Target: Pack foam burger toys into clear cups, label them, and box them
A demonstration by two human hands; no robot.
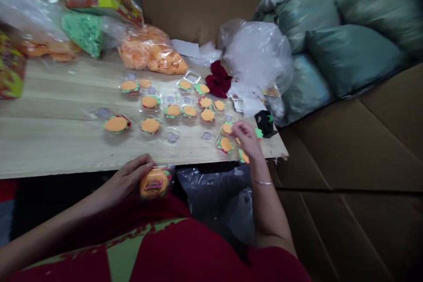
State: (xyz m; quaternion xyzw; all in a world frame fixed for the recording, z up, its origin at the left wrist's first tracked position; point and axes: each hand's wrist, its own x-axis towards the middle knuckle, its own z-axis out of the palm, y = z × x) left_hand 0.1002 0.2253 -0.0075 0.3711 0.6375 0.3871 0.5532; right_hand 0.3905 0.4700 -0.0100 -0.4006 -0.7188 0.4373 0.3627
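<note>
My left hand (134, 175) holds a clear plastic case with an orange toy burger (154, 183) inside, printed with a label, in front of the table's near edge. Over the right end of the table, my right hand (246, 138) has its fingers pinched at a small orange burger (227, 128); whether they grip it is too blurred to tell. Just below that hand sits another burger (226, 144) with green and red layers. Several more burgers, such as one at the left (117, 124), lie in open clear cases across the wooden table (59, 141).
Bags of orange pieces (152, 50) and green pieces (84, 31) lie at the back. A dark red cloth (218, 80), a clear bag (256, 50) and a black item (265, 124) are at the right. Cardboard (357, 141) and stuffed sacks (353, 57) stand beyond.
</note>
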